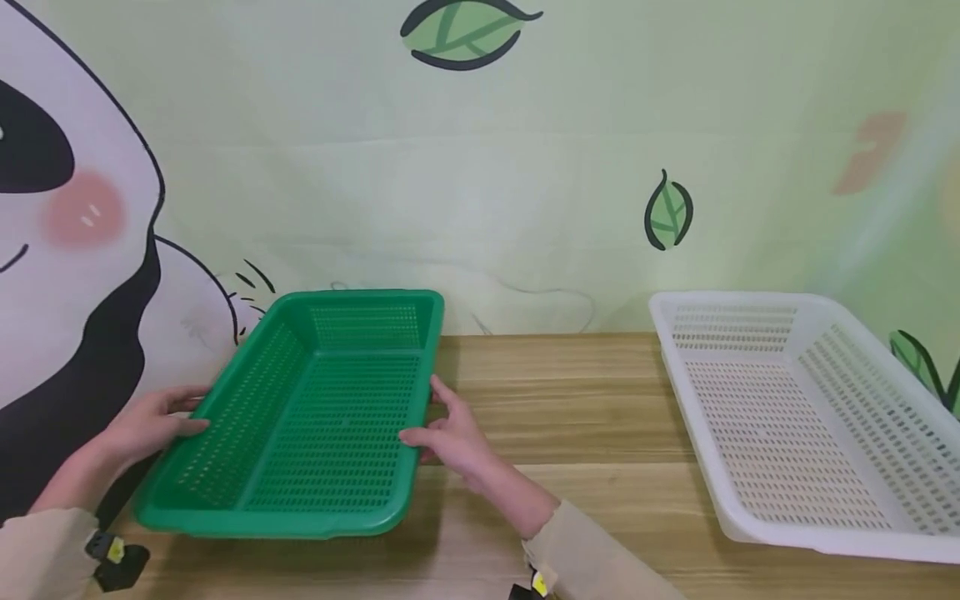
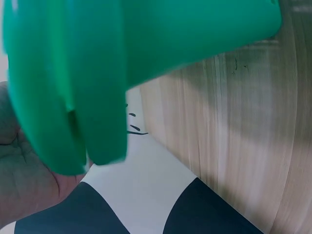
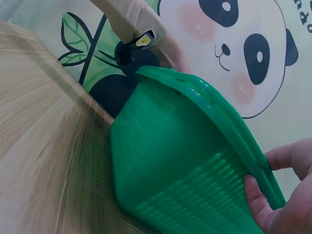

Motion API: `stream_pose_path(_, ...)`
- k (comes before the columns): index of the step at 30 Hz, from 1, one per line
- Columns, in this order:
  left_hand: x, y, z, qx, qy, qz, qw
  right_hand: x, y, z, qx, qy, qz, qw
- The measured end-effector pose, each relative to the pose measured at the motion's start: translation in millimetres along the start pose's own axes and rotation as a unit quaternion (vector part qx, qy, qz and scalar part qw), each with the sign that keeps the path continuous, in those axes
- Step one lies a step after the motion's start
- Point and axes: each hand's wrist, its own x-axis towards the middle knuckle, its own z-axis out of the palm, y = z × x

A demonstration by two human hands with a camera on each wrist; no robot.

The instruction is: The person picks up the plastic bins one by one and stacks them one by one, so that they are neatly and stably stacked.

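With a white basket (image 1: pixel 772 442) at frame right, left hand (image 1: pixel 150 425) and right hand (image 1: pixel 459 437) grip a green basket (image 1: pixel 337 433), its long axis slanting toward upper centre.

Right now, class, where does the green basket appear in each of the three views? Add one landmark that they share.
Head: the green basket is left of centre, between the left hand and the right hand.
Left wrist: the green basket fills the upper left, cut off by the top edge.
Right wrist: the green basket runs from the centre to the lower right.
Shared landmark: the wooden table.
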Motion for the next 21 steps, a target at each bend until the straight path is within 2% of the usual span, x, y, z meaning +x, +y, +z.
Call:
stream_pose_path(3,1.1,3.4,0.9,0.001,-0.003,0.007,1.0,-1.4,-1.3,-3.4,0.001,0.003,0.002,1.0)
stream_pose_path(11,6.3,9.5,2.9,-0.004,-0.01,-0.002,0.9999,-2.2,-1.7,-8.8,0.003,0.005,0.001,1.0)
stream_pose_path(21,11.3,22.0,9.3,-0.011,-0.007,0.013,0.9998,-3.0,0.0,-19.6,-0.004,0.02,-0.003,0.9998)
